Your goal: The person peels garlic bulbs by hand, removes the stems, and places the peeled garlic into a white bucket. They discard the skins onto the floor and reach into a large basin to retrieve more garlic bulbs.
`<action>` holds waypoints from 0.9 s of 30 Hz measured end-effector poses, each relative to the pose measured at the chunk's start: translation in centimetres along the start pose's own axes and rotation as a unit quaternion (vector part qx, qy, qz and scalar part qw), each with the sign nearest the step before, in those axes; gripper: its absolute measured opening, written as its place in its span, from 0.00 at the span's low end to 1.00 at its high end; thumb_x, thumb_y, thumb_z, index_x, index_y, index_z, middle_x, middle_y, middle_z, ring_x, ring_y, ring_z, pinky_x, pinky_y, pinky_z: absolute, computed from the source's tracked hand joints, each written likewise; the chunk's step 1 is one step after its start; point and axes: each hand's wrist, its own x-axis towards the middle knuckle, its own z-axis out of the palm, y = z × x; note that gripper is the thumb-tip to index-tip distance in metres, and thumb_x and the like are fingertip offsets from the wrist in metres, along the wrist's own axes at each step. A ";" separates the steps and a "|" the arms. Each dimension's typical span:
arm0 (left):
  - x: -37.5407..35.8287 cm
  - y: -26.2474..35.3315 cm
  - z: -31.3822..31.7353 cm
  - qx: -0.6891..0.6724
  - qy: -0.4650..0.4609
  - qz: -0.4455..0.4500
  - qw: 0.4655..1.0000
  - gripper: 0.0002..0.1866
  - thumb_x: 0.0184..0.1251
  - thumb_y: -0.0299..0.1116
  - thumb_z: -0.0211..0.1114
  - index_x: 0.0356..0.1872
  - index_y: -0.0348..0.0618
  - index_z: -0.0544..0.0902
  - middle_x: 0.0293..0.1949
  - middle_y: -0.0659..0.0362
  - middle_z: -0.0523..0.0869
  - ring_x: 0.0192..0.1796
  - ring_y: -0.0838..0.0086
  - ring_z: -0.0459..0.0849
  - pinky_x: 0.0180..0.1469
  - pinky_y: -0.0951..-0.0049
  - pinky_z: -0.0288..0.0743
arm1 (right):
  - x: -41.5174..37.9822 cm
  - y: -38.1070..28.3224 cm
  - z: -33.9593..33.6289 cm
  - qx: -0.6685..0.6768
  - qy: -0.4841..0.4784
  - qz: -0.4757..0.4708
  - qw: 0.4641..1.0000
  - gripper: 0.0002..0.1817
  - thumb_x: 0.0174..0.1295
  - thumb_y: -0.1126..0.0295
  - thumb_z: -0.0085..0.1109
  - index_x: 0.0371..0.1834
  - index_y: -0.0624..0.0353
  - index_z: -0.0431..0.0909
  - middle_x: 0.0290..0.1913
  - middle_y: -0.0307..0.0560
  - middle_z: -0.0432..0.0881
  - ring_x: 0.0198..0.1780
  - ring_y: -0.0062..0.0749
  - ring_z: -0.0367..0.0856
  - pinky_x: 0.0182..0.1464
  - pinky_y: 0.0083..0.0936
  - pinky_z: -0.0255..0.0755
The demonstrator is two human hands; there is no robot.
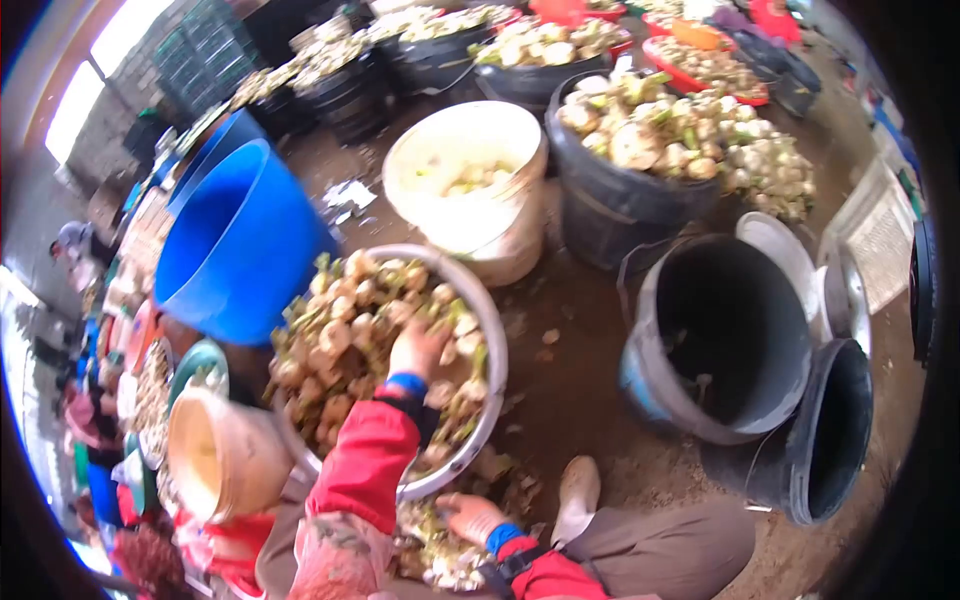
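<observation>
Muddy brown ground (pixel 570 390) fills the scene, crowded with buckets and tubs of pale round bulbs with green stalks. Closest to the person sits a wide metal basin (pixel 492 340) heaped with those bulbs (pixel 340 345). Left hand (pixel 418 348), red sleeve with blue cuff, reaches into the basin and rests on top of the heap, fingers curled down among the bulbs; whether it actually grips one cannot be told. Right hand (pixel 470 517) is low near the person's lap, just below the basin's near rim, touching a small pile of trimmed bulbs and scraps (pixel 440 555); its grip is also unclear, too blurred. The two hands are well apart.

Left of the basin stands a tilted blue tub (pixel 240 250). Behind the basin is a white bucket (pixel 470 190) with a few pale pieces at the bottom. Right of that, a black tub (pixel 610 200) overflows with more bulbs. Two dark buckets (pixel 730 340) sit further right, one nested beside the other. An orange-tan bucket (pixel 220 455) lies on its side at lower left. A pale boot (pixel 577 495) shows by the right knee. More filled tubs run along the back.
</observation>
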 end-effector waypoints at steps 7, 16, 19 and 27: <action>1.7 -2.8 12.8 -0.065 -0.312 -0.131 0.939 0.17 0.57 0.44 0.59 0.45 0.49 0.83 0.44 0.53 0.85 0.48 0.60 0.83 0.53 0.65 0.73 | -0.2 -1.4 -1.4 0.083 0.062 0.067 0.992 0.15 0.58 0.61 0.54 0.43 0.56 0.80 0.36 0.54 0.83 0.36 0.43 0.82 0.40 0.37 0.75; -3.1 -3.6 11.7 -0.603 -0.025 -0.102 0.791 0.15 0.59 0.27 0.67 0.48 0.40 0.78 0.39 0.61 0.83 0.39 0.75 0.81 0.42 0.74 0.77 | 0.3 -0.7 -0.3 0.081 0.056 0.053 0.994 0.16 0.60 0.58 0.49 0.44 0.52 0.81 0.38 0.55 0.83 0.40 0.48 0.82 0.45 0.36 0.74; -5.3 -1.6 4.5 -0.725 -0.011 -0.243 0.645 0.14 0.60 0.26 0.66 0.47 0.40 0.78 0.40 0.60 0.83 0.40 0.75 0.82 0.44 0.75 0.78 | 0.3 -1.0 -0.5 0.053 0.091 0.045 0.993 0.15 0.60 0.58 0.51 0.43 0.53 0.81 0.38 0.54 0.83 0.40 0.46 0.82 0.45 0.36 0.74; -18.6 4.1 -7.3 -0.631 -0.046 -0.164 0.757 0.20 0.56 0.41 0.64 0.47 0.41 0.77 0.39 0.49 0.82 0.40 0.57 0.82 0.41 0.61 0.78 | 1.9 -3.3 0.3 0.651 0.158 -0.143 0.729 0.16 0.62 0.61 0.56 0.46 0.59 0.79 0.43 0.53 0.82 0.47 0.37 0.80 0.51 0.30 0.71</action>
